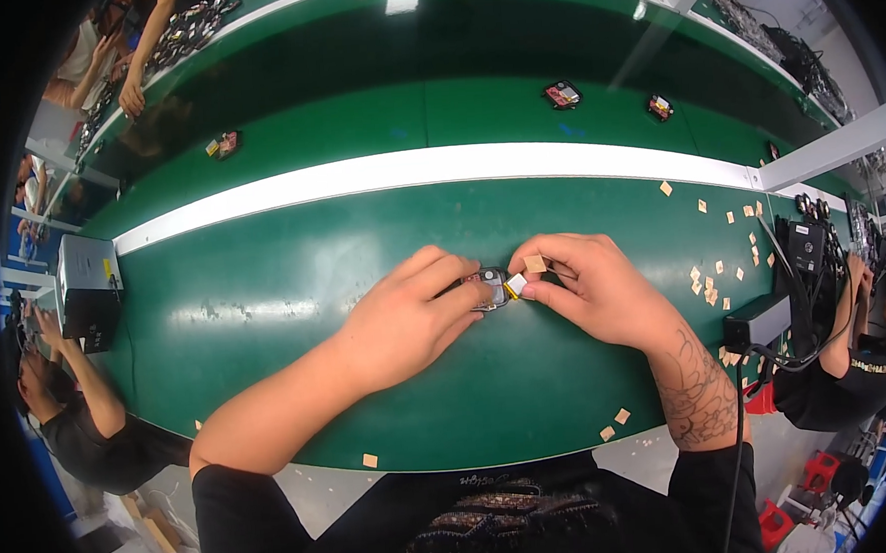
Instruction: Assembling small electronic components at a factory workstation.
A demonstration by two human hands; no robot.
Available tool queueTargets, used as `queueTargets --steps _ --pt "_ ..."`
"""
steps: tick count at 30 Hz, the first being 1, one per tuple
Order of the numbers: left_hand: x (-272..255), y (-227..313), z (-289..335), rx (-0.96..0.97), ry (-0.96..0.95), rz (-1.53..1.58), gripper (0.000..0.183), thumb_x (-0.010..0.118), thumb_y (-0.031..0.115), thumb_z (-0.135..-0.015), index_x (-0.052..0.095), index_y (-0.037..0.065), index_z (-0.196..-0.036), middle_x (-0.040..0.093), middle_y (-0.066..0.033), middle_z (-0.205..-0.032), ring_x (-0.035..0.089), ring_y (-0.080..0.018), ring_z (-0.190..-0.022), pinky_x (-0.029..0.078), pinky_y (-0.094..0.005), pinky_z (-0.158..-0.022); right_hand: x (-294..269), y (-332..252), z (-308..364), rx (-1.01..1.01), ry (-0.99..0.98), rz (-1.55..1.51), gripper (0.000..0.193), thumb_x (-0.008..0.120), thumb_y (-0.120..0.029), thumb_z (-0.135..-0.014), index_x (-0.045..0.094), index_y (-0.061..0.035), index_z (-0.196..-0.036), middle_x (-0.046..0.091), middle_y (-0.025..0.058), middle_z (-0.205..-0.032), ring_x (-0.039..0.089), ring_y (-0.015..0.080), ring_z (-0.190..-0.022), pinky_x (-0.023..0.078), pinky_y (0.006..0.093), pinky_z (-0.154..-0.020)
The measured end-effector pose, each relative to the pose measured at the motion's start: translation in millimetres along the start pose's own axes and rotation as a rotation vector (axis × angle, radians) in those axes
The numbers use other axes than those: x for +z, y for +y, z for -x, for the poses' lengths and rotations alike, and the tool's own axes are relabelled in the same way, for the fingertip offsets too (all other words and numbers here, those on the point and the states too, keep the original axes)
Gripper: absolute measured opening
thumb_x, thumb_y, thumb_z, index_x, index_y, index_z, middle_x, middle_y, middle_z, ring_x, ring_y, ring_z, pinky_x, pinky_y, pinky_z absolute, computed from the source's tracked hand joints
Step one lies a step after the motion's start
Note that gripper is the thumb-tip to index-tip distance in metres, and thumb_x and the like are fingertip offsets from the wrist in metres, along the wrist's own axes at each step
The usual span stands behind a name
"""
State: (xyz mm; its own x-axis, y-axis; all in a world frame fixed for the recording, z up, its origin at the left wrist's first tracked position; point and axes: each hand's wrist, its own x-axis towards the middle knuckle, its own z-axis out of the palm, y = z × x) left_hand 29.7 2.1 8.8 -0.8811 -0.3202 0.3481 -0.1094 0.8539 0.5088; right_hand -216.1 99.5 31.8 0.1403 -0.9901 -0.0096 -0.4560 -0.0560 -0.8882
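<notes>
Over the middle of the green table (262, 256), the left hand (404, 304) has its fingers clamped on a small black gadget (488, 274). The right hand (589, 284) is just beside it, over the table too, thumb and forefinger slightly apart around a silver battery (517, 285); whether they grip it, I cannot tell. A tan square (535, 264) sits at those fingers. More tan squares (711, 292) lie scattered on the table's right part, near a black box (758, 322) at the table's right edge.

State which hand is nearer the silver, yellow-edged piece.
Right: the right hand touches the silver piece from the right; the left hand is farther left, on the black device.
</notes>
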Motion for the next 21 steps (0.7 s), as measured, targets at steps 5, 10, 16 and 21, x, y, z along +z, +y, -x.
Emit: queueTargets --steps 5,10,16,21 --pt "-2.3 2.3 1.5 0.000 -0.028 -0.050 0.035 0.087 0.008 -0.080 0.076 0.006 -0.113 0.070 -0.0115 -0.119 0.068 -0.0305 -0.105 0.059 -0.0410 -0.088 9.0 -14.4 0.0 0.055 0.015 0.090 0.016 0.073 -0.005 -0.096 0.070 -0.0029 -0.112 0.073 0.0126 -0.097 0.071 0.0329 -0.082 0.056 0.0413 -0.073" --pt "-0.8 3.8 2.7 0.012 -0.036 -0.088 0.033 0.087 0.009 -0.080 0.075 0.006 -0.111 0.070 -0.0116 -0.119 0.068 -0.0312 -0.105 0.059 -0.0410 -0.089 34.2 -15.1 7.0 -0.036 0.112 0.308 0.018 0.072 -0.006 -0.096 0.072 -0.0041 -0.113 0.072 0.0140 -0.101 0.072 0.0404 -0.087 0.059 0.0469 -0.075" --pt "-1.4 0.5 1.6 -0.013 -0.018 -0.015 0.033 0.085 0.008 -0.083 0.068 0.006 -0.110 0.070 -0.0113 -0.116 0.068 -0.0324 -0.105 0.059 -0.0420 -0.089 41.9 -9.2 7.2 -0.003 0.161 0.277 0.017 0.073 -0.009 -0.096 0.074 -0.0051 -0.113 0.073 0.0129 -0.102 0.072 0.0398 -0.086 0.059 0.0475 -0.074" --pt "-6.8 1.5 -1.5 -0.023 -0.034 -0.015 0.032 0.084 0.008 -0.084 0.067 0.005 -0.110 0.071 -0.0110 -0.111 0.068 -0.0326 -0.106 0.058 -0.0422 -0.090 37.6 -6.6 4.8 0.013 0.189 0.252 0.016 0.074 -0.010 -0.096 0.076 -0.0053 -0.112 0.074 0.0117 -0.102 0.073 0.0384 -0.085 0.059 0.0468 -0.074"
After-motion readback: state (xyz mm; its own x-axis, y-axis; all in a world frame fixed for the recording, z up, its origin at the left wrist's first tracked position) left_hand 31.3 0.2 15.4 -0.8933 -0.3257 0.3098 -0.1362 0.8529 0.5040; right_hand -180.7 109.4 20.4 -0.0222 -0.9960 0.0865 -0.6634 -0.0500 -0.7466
